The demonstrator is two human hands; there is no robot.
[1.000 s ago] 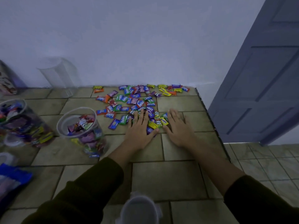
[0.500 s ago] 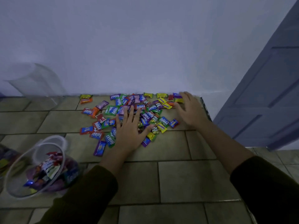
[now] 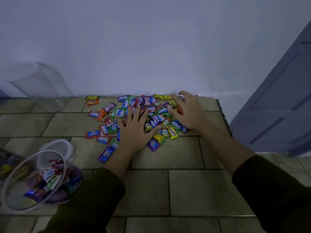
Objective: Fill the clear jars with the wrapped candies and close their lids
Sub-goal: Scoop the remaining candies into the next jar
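A heap of colourful wrapped candies lies on the tiled counter against the wall. My left hand rests flat on the heap's near left side, fingers spread. My right hand lies on the heap's right side, fingers curved over the candies. Neither hand has lifted anything. At the lower left an open clear jar holds several candies. A white ring-shaped lid lies just behind it. An empty clear jar stands by the wall at the far left.
The tiled counter ends at a dark edge on the right, with a grey door beyond. Another container with candies shows partly at the left edge. A white wall backs the counter.
My right hand has drawn in from the far right corner toward the heap's middle, pushing candies leftward. The left hand stays on the heap. The view shifted slightly closer.
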